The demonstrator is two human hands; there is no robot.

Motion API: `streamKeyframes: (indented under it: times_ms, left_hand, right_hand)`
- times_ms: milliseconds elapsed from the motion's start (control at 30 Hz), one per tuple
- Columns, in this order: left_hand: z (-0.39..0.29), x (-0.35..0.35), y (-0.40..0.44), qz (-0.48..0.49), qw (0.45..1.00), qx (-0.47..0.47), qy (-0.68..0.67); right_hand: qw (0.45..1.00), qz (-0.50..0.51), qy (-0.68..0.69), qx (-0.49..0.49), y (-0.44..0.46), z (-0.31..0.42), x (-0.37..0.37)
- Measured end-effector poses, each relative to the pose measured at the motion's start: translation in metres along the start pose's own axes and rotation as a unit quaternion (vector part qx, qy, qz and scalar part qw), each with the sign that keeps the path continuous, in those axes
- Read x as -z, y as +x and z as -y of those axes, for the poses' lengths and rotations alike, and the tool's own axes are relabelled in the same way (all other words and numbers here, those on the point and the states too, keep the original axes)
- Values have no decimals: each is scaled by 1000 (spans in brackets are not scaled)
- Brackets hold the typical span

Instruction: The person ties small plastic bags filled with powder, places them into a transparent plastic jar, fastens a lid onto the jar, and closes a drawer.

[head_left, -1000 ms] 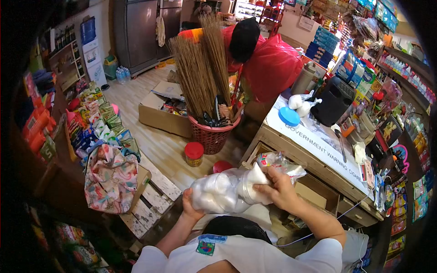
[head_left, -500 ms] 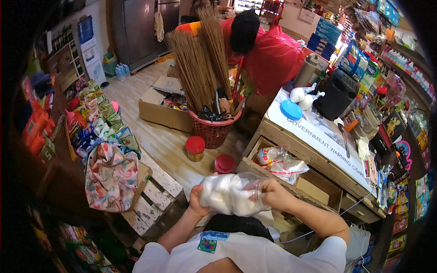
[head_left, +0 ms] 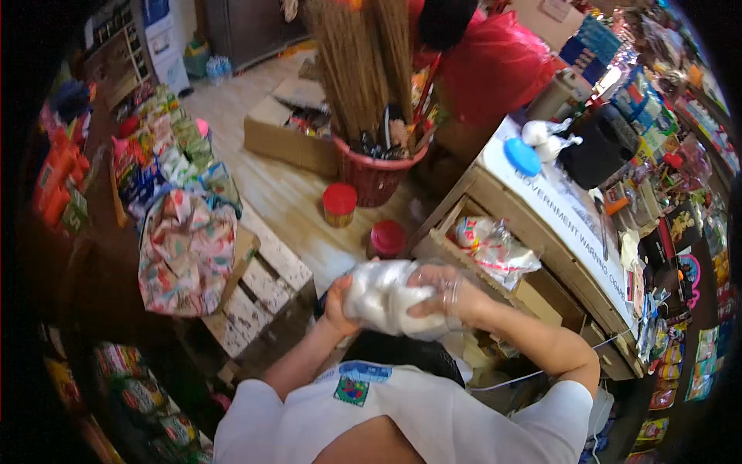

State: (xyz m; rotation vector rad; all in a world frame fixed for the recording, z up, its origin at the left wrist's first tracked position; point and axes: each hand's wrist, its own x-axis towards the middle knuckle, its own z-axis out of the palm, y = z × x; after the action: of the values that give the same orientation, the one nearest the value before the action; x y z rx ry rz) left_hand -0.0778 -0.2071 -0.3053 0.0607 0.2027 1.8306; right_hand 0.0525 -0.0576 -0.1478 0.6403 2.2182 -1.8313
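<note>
My left hand (head_left: 338, 308) is wrapped round the base end of a clear plastic jar (head_left: 372, 292), which lies on its side in front of my chest. Several knotted-looking plastic bags of something white (head_left: 406, 298) fill it. Through the jar's mouth, at the right, my right hand (head_left: 447, 292) reaches inside, its fingers bent against one of these bags. Motion blur softens the fingertips. A round blue lid (head_left: 522, 158) rests on the counter beside two similar tied white bags (head_left: 550, 141).
To the right stands a wooden counter (head_left: 576, 205) with an open drawer (head_left: 533, 290) holding plastic bags. Ahead are a red basket (head_left: 379, 174) of stick brooms and two red-lidded tubs (head_left: 340, 203). A floral cloth bag (head_left: 189, 255) sits left. Another person bends behind the brooms.
The view has tilted down, so the room appears shifted. My right hand has pushed deeper into the jar, and its fingers are further over the white bags. My left hand keeps its hold.
</note>
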Motion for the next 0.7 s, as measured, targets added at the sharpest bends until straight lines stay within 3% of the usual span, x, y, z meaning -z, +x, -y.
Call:
streamKeyframes:
  times_ms: [133,367,467,600,700]
  left_hand:
    - [3,1,-5,-24,1000,4,18]
    - [2,9,0,-20,1000,-6,15]
    - [-4,4,3,-10,1000,-11,16]
    - [-7,-9,1,13,1000,-7,-6]
    - [-5,-7,1,22,1000,-15,-15]
  right_hand:
    - [992,60,105,-43,15,-3,5]
    - [969,63,-230,64,13,10,19]
    - [993,79,-88,-4,15,-3,18]
    - [974,76,-168,134,13,2,20]
    - [913,31,-284,292,19,10,9]
